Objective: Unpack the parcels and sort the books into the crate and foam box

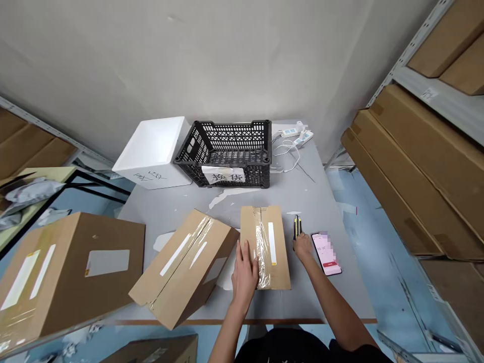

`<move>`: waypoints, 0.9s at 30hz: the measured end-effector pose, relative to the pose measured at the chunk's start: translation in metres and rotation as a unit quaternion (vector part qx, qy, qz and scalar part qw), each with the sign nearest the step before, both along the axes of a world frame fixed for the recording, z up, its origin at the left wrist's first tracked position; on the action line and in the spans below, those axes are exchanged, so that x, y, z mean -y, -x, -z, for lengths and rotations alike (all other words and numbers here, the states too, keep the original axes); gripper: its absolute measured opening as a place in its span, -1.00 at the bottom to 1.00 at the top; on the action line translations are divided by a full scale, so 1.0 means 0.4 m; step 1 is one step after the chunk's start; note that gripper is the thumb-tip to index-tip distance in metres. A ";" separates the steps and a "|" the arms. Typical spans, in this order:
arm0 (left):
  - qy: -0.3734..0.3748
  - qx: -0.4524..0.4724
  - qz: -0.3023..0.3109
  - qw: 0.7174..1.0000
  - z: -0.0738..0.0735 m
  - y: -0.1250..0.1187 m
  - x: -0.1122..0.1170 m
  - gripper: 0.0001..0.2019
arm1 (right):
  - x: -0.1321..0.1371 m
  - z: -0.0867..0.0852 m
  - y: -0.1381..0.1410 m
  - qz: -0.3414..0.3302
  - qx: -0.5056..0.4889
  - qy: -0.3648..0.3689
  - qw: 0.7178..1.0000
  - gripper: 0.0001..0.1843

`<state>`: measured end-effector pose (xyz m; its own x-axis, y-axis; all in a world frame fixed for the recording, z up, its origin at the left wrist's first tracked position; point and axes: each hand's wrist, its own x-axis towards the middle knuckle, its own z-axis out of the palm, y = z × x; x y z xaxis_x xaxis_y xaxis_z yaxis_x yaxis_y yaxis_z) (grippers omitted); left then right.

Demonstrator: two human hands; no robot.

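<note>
Before a gray wall (234,60), between shelves (454,108), the table (317,201) bears taped cartons (265,247).

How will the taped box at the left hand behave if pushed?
The box at the left hand should slide rather than roll, being flat-sided. It looks fairly stiff, with straight edges. The glossy tape along its top may feel slippery.

Beyond left grip (245,272), paper sign (223,175) on black crate (260,176): "换货". Farther left, white box (162,179): handwriting, unclear. Just right of right grip (303,246), phone (323,252): "00", rest blurred.
</note>
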<state>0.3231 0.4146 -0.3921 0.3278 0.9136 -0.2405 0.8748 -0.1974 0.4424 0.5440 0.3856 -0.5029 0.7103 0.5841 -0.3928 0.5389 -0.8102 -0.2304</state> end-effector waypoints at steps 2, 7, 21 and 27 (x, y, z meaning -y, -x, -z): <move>0.010 -0.007 -0.005 1.000 -0.005 -0.003 0.003 -0.44 | -0.007 0.002 0.006 0.035 -0.032 0.004 0.999 -0.66; 0.005 0.000 -0.001 1.000 -0.013 0.003 -0.004 -0.46 | 0.001 -0.052 -0.001 0.068 -0.121 -0.057 0.989 -0.74; -0.008 0.043 0.023 0.999 0.025 -0.004 0.007 -0.48 | -0.014 -0.405 0.101 -0.110 -0.016 -0.175 0.978 -0.62; -0.026 0.088 0.030 0.995 0.041 -0.010 0.007 -0.47 | -0.033 -0.406 0.162 -0.139 0.049 -0.122 0.982 -0.54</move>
<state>0.3270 0.4117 -0.4084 0.4142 0.9012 -0.1273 0.7713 -0.2733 0.5749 0.4794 0.3987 -0.3403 0.5382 0.8286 -0.1542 0.7602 -0.5563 -0.3358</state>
